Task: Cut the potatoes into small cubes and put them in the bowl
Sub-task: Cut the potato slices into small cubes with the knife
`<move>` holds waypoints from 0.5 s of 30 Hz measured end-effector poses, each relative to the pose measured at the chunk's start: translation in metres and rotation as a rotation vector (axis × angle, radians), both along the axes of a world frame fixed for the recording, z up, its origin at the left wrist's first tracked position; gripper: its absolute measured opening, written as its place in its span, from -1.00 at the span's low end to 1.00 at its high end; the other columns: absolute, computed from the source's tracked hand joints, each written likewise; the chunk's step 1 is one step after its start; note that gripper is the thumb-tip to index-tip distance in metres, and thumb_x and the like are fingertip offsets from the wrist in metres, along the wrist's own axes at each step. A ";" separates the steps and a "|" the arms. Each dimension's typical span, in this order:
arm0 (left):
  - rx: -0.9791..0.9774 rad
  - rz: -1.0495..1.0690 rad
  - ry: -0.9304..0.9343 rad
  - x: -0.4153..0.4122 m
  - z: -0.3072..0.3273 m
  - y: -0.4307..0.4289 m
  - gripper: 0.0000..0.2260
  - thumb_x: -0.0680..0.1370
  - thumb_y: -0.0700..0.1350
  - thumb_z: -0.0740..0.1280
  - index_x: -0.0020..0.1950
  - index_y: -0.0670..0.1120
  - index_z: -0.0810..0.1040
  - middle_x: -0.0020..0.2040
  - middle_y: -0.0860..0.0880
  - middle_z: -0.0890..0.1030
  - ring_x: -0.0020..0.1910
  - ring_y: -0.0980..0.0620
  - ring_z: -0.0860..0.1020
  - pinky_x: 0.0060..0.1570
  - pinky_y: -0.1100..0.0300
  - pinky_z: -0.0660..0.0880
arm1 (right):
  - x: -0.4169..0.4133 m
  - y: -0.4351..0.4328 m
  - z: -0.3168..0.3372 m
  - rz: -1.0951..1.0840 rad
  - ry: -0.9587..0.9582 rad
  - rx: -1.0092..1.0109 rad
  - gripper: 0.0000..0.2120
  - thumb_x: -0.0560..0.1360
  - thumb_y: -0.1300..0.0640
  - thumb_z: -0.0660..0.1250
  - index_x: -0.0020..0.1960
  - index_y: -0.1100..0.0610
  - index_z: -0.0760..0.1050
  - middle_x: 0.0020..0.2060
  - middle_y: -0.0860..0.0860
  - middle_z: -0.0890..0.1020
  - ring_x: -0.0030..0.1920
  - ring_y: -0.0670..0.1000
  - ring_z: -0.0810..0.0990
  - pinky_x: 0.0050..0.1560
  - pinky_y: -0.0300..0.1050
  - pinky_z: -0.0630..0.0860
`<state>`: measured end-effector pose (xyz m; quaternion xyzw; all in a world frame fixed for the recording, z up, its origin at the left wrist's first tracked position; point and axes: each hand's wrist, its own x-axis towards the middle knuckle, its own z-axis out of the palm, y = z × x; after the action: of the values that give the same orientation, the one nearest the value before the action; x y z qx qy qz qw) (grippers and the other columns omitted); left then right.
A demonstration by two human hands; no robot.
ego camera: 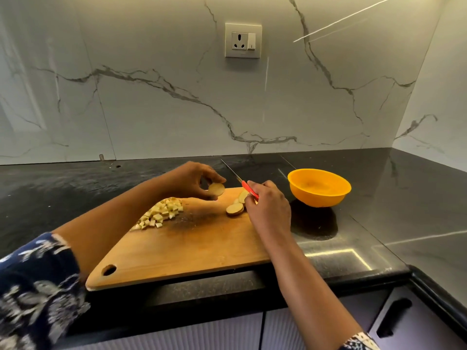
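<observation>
Your left hand [195,180] pinches one potato slice [216,189] above the cutting board [192,246] | your right hand [269,205] grips the red-handled knife [249,189], remaining slices [235,208] just beside it | cubes [161,214] piled left | orange bowl [319,188] right, off the board.

Bare board [192,246] lies between the cube pile [159,214] and slices [235,208]. The orange bowl [319,186] (right, off the board) stands unobstructed above.
</observation>
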<state>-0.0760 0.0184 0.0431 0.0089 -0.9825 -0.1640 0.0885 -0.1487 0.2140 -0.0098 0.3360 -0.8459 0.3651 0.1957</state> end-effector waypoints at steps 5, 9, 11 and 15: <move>-0.042 -0.038 -0.041 0.071 -0.008 0.008 -0.60 0.44 0.13 0.38 0.25 0.16 0.45 0.11 0.28 0.46 0.05 0.32 0.46 0.05 0.50 0.40 | 0.003 0.000 0.001 0.009 -0.023 0.014 -0.62 0.56 0.06 0.27 0.37 0.05 0.43 0.03 -0.01 0.58 0.01 -0.06 0.53 -0.13 -0.27 0.37; -0.059 -0.057 -0.052 0.095 -0.035 0.009 -0.35 0.29 0.57 0.03 0.23 0.27 0.41 0.18 0.36 0.43 0.14 0.42 0.40 0.12 0.55 0.33 | 0.007 0.001 0.004 0.060 -0.101 0.018 -0.62 0.57 0.09 0.26 0.37 0.07 0.43 0.13 0.00 0.60 0.07 -0.06 0.54 -0.09 -0.29 0.37; -0.119 -0.079 -0.005 0.101 -0.044 0.006 -0.36 0.36 0.54 -0.02 0.29 0.25 0.39 0.28 0.31 0.41 0.21 0.41 0.38 0.21 0.49 0.31 | 0.012 0.003 0.005 0.080 -0.125 0.023 -0.61 0.58 0.09 0.24 0.39 0.06 0.40 0.17 0.01 0.60 0.08 -0.04 0.56 -0.04 -0.27 0.41; -0.223 -0.158 0.121 0.115 -0.049 0.000 -0.54 0.54 0.32 0.08 0.37 0.18 0.37 0.39 0.24 0.36 0.33 0.26 0.38 0.31 0.34 0.30 | 0.033 0.006 0.006 0.126 -0.091 0.066 -0.61 0.60 0.09 0.21 0.42 0.00 0.36 0.05 -0.02 0.64 -0.20 -0.16 0.49 -0.27 -0.39 0.34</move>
<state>0.0386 0.0184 -0.0054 -0.0882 -0.9850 -0.0607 0.1350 -0.1159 0.2201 -0.0042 0.3780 -0.8426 0.3634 0.1227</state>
